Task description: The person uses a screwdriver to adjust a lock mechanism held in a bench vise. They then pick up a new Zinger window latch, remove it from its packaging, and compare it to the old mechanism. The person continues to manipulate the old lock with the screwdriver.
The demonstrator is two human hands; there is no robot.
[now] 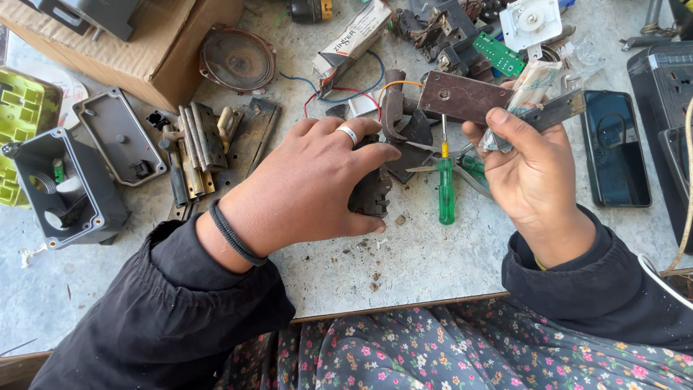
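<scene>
Our left hand (310, 184) lies palm-down on the grey speckled worktop (404, 267), fingers curled shut round a small dark metal block (372, 193) that sits on the surface just under the fingertips. Our right hand (530, 170) is raised a bit, fingers and thumb pinched closed on a rusty brown rectangular metal lock case w/ a long flat faceplate (469, 97); a crumpled bit of pale wrapper (530, 87) is caught in the same grip.

To do this well, as we judge it: keep the left hand pressing the block flat so it can't skid on the gritty top, & hold the lock case by its edges, not over the faceplate, so the screw holes stay visible. The green-handled screwdriver w/ yellow collar (447, 191) lies between both hands, tip pointing away, within easy reach.

Materials: the lock case is flat-sided, pitted, matte w/ rust. The block looks blackened, chunky, irregular. The driver handle is glossy translucent plastic. Left of us, a stack of worn brass-and-steel hinges (196, 148), an open grey plastic box (61, 188), and a round rusted speaker cone (237, 58). Right, a black glossy phone (613, 148) lies flat.
</scene>
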